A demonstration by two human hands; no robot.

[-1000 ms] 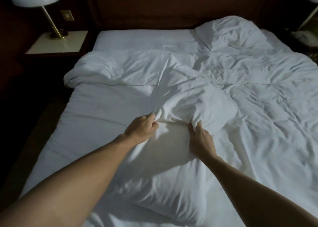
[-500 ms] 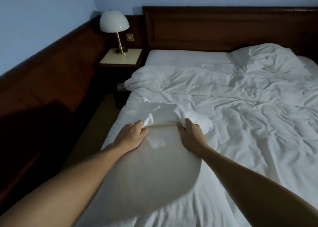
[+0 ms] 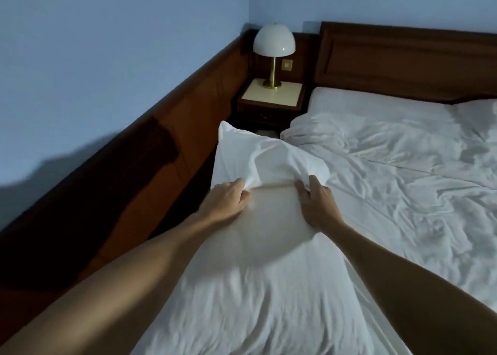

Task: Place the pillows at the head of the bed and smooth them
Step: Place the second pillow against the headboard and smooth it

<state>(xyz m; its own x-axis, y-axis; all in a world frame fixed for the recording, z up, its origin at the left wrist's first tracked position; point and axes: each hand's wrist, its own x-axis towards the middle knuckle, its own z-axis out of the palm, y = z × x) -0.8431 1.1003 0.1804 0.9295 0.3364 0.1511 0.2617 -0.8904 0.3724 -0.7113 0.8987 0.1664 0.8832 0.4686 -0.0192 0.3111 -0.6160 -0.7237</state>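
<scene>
Head view: both bare forearms reach forward, nearly straight, converging on a white pillow (image 3: 269,220) held up over the left side of the bed (image 3: 403,193). The left hand (image 3: 228,201) has its fingers curled tight, pinching a fold of the pillowcase. The right hand (image 3: 314,204) grips the same fold just beside it, thumb on top, fingers tucked under. The pillow's far corner points toward the nightstand (image 3: 271,96) and lamp (image 3: 274,42). A second pillow (image 3: 478,112) lies by the headboard (image 3: 403,59), at the right edge.
</scene>
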